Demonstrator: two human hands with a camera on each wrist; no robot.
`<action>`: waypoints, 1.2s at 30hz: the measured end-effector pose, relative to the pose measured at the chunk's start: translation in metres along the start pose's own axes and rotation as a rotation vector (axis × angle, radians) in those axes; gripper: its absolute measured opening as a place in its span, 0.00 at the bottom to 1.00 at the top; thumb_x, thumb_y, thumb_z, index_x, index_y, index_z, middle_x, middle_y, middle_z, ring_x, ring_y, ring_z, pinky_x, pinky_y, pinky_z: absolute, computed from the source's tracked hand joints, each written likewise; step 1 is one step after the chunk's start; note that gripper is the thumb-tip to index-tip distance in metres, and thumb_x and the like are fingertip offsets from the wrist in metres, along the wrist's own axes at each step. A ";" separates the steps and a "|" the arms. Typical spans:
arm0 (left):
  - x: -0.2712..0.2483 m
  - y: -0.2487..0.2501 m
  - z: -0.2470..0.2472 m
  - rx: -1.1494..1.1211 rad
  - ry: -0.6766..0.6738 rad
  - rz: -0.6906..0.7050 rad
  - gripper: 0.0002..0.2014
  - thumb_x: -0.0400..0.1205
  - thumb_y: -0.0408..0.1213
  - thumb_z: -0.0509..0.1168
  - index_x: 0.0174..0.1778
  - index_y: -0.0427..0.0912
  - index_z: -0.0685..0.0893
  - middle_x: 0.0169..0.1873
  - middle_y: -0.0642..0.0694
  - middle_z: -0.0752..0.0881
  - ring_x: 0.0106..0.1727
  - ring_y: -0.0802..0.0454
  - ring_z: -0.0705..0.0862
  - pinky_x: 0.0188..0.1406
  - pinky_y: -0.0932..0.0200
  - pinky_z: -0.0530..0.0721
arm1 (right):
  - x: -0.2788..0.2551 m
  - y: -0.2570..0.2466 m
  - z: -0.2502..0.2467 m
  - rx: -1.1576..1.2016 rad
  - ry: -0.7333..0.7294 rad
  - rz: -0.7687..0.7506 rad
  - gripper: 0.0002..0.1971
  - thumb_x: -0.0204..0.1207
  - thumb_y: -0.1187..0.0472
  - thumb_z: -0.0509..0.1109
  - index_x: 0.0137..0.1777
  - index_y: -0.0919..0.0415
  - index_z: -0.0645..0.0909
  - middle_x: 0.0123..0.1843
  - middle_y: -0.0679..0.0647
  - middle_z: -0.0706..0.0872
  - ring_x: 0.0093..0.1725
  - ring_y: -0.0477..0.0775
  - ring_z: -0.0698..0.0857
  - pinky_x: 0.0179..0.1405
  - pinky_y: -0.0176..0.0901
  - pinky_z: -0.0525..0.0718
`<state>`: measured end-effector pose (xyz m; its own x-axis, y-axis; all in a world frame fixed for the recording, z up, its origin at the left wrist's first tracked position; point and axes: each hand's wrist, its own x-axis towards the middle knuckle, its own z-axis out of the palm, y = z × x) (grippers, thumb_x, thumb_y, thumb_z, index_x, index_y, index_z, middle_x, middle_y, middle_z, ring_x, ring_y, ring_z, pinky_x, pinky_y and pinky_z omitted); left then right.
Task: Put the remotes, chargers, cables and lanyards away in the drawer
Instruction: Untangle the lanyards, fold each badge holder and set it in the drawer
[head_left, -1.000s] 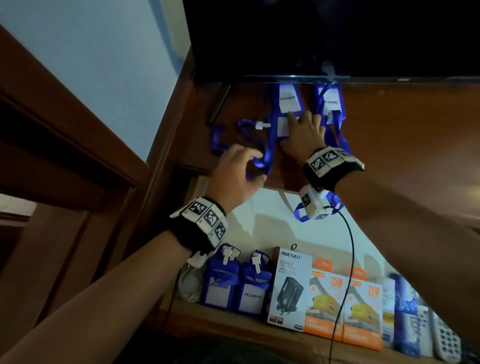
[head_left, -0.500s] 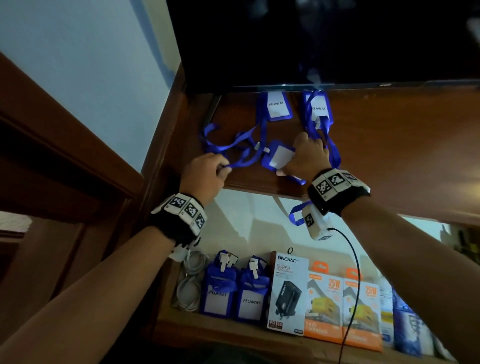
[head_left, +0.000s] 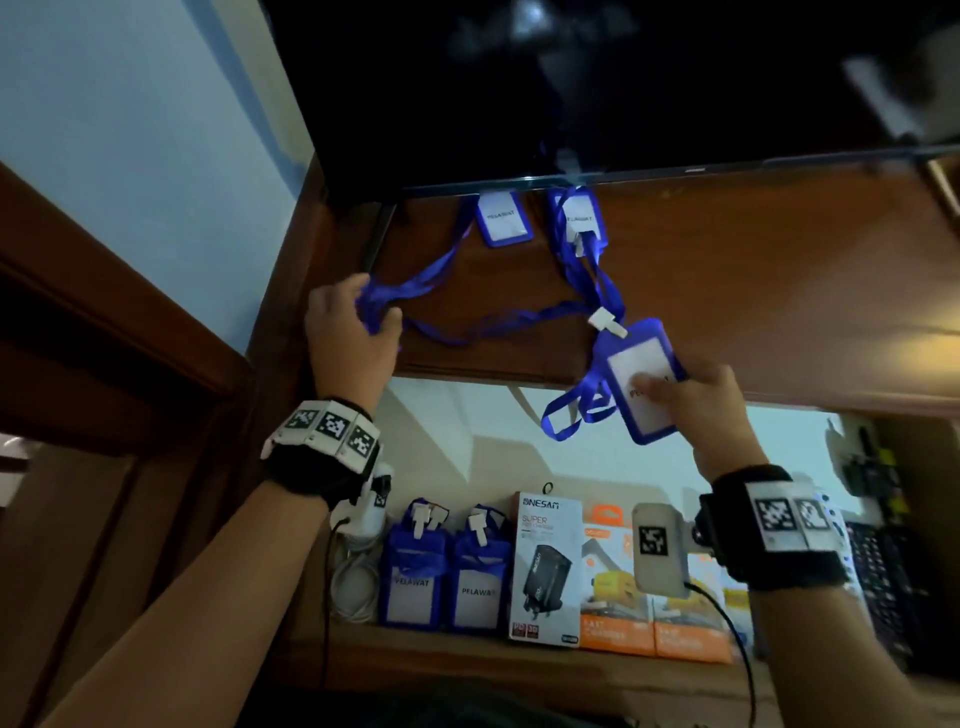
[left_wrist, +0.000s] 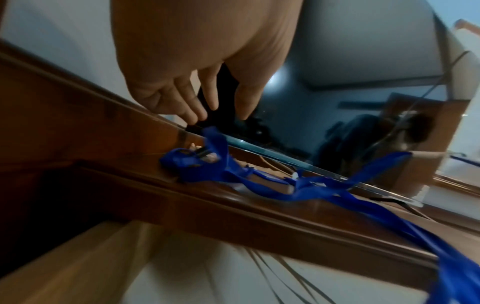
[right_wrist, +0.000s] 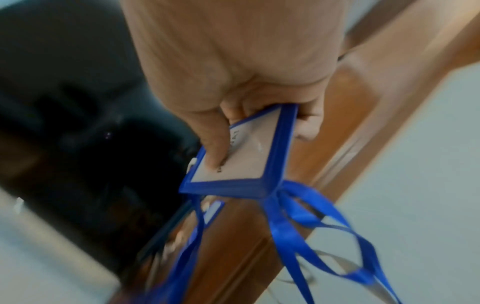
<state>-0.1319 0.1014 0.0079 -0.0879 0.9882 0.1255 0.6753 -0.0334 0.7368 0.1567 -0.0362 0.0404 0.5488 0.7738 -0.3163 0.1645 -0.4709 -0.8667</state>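
Wooden shelf (head_left: 727, 291); right grip (head_left: 711, 410) tight on badge holder (head_left: 631, 358), underside fingers (right_wrist: 309, 123) wrist-view only; left grip (head_left: 348, 338) unclear.

Both forearms reach forward, wrists banded. Right hand (head_left: 711, 410) pinches badge holder (head_left: 631, 364), thumb on its face. Left hand (head_left: 348, 338) knuckles-up, fingers loosely bent; grip unclear.

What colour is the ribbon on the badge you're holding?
The ribbon is blue, best seen in the head view.

Glossy wood shelf (head_left: 727, 291), cloth lanyard (head_left: 441, 270)
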 end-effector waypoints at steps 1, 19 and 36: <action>-0.011 0.007 0.004 0.013 0.001 0.035 0.21 0.74 0.38 0.71 0.64 0.41 0.80 0.59 0.37 0.79 0.60 0.39 0.78 0.65 0.48 0.76 | -0.009 0.003 -0.005 0.073 0.015 0.004 0.10 0.70 0.72 0.73 0.51 0.72 0.81 0.41 0.60 0.84 0.38 0.57 0.81 0.41 0.49 0.77; -0.148 0.132 0.037 -0.318 -0.560 0.132 0.14 0.74 0.34 0.76 0.54 0.45 0.84 0.48 0.53 0.87 0.45 0.69 0.84 0.49 0.73 0.80 | -0.085 0.031 -0.030 0.318 -0.317 -0.068 0.03 0.76 0.74 0.68 0.47 0.70 0.82 0.39 0.57 0.86 0.35 0.45 0.84 0.32 0.35 0.80; -0.205 0.152 0.023 -0.759 -0.297 -0.053 0.17 0.74 0.21 0.70 0.52 0.47 0.81 0.43 0.49 0.87 0.45 0.59 0.86 0.46 0.65 0.82 | -0.092 0.040 -0.056 0.593 -0.650 -0.085 0.33 0.57 0.39 0.80 0.54 0.65 0.84 0.45 0.60 0.88 0.40 0.54 0.86 0.37 0.41 0.85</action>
<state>0.0056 -0.1034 0.0794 0.1639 0.9862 -0.0252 -0.0133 0.0278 0.9995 0.1589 -0.1494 0.0566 -0.0499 0.9690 -0.2422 -0.3679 -0.2432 -0.8975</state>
